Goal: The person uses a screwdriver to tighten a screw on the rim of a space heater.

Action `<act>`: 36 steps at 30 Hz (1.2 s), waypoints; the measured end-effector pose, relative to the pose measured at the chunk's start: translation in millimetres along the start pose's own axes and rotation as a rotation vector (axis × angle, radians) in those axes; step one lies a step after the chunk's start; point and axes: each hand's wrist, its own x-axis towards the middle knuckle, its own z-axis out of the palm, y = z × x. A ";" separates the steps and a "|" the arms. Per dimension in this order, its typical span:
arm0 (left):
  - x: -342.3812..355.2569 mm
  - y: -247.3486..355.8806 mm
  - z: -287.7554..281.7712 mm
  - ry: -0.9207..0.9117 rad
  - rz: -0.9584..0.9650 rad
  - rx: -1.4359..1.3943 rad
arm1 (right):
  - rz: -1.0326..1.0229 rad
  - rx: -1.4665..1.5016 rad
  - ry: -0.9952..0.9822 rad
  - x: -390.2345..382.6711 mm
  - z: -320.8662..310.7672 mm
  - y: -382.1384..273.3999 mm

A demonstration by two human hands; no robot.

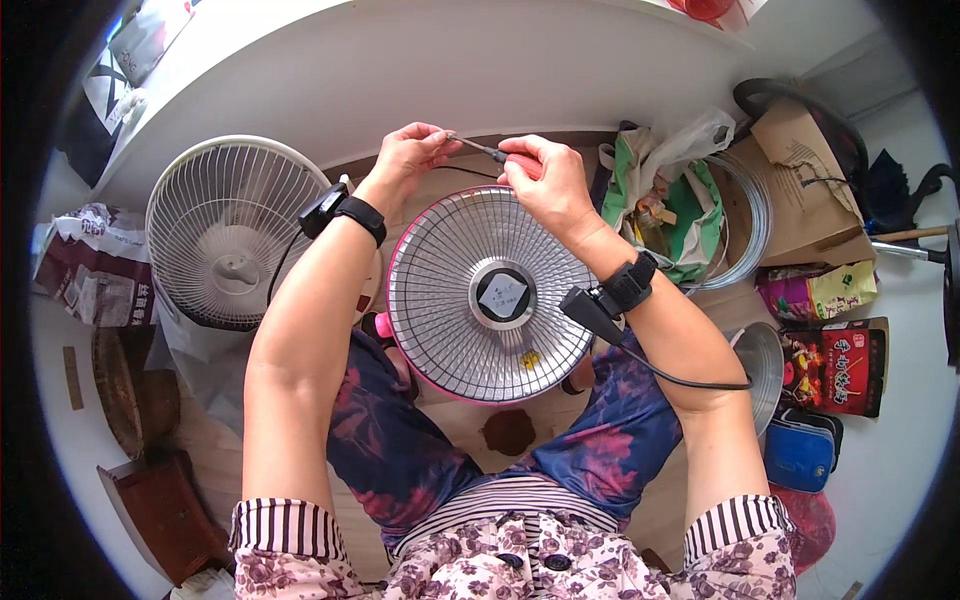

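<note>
A screwdriver with a red handle [526, 166] and a thin metal shaft is held level above the far rim of a round heater [440, 300]. My right hand [560, 190] is closed round the handle. At the shaft's other end, the fingers of my left hand [408, 160] pinch the tip; whether a small part is between them as well is too small to tell. The heater has a pink rim, a black wire guard and a silvery dish, with a pale label at its centre. It stands between my knees, face up, touched by neither hand.
To the left stands a white fan [235, 235] with a wire cage, beside a maroon package [100, 265]. On the right are a green bag [700, 215], a coil of wire [765, 225], a cardboard box [810, 190], a metal bowl [765, 375] and a blue case [798, 458].
</note>
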 end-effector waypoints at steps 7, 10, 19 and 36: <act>2.1 0.8 -3.5 0.030 0.032 0.043 | 0.070 0.072 -0.081 -0.7 2.9 1.7; 1.3 -0.7 -6.7 0.023 0.057 0.019 | 0.116 0.132 -0.116 -3.5 6.5 -2.1; 5.5 0.6 -1.8 0.025 0.135 0.076 | 0.123 0.124 -0.087 -2.2 4.1 -0.4; 1.8 2.6 3.8 0.012 0.171 0.031 | -0.004 -0.068 -0.022 -2.9 8.1 6.1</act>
